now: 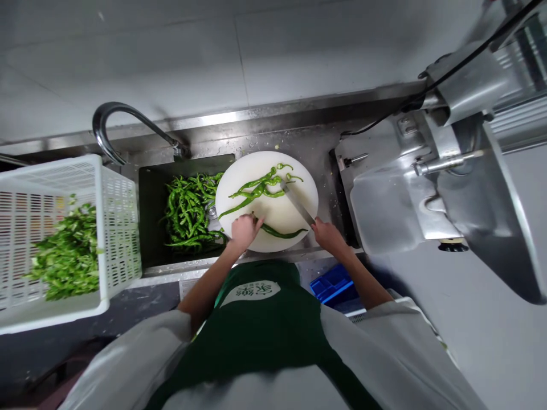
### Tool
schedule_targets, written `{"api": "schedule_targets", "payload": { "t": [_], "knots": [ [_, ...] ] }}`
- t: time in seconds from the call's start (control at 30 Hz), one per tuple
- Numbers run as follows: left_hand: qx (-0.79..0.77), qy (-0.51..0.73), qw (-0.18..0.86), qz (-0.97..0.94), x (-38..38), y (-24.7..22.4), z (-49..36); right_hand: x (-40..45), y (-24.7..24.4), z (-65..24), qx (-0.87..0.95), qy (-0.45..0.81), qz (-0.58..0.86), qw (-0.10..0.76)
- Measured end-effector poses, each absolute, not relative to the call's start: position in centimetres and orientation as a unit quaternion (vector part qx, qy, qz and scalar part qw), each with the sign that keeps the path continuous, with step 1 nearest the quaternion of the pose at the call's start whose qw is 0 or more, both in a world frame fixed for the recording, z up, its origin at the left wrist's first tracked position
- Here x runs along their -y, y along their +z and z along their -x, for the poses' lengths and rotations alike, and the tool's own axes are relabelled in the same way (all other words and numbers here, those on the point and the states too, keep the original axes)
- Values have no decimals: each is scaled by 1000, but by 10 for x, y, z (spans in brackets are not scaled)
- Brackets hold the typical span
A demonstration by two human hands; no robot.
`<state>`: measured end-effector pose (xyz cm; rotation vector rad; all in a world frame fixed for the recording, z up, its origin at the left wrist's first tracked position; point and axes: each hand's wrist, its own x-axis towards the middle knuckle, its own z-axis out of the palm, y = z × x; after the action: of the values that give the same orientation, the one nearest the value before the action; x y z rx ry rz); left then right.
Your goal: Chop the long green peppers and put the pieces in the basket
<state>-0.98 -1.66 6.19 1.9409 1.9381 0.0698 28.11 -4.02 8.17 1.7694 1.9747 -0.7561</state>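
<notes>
My left hand [245, 230] is closed around the stem end of a long green chili pepper [282, 232] over the near part of a round white cutting board [273, 242]. At the board's right edge, my right hand [327, 234] grips the handle of a knife [299, 206]. Its blade points away and to the left, with the tip beside several green peppers [256, 187] lying loosely together on the far half of the board. The knife's handle is mostly hidden in my fist.
Left of the board, a sink [151, 219] holds a heap of green peppers [188, 210] below a curved faucet [128, 111]. A white plastic crate [122, 228] with chopped greens [68, 250] stands farther left. A metal slicing machine [431, 188] occupies the right side. A blue basket [331, 285] is below the counter.
</notes>
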Motion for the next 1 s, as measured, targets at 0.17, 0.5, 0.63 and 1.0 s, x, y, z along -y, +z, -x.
{"api": "schedule_targets", "payload": {
  "t": [0.17, 0.5, 0.63, 1.0],
  "knots": [
    [-745, 68, 285, -599, 50, 30, 6, 48, 81, -283, -707, -236, -641, 185],
    [-551, 317, 384, -670, -22, 46, -16, 114, 95, -310, -639, -191, -733, 134],
    [-570, 244, 374, -690, -31, 20, -22, 140, 97, -301, -617, -196, -752, 122],
    [-565, 271, 337, -703, -23, -7, -26, 145, 90, -247, -645, -297, -689, 144]
  ]
}}
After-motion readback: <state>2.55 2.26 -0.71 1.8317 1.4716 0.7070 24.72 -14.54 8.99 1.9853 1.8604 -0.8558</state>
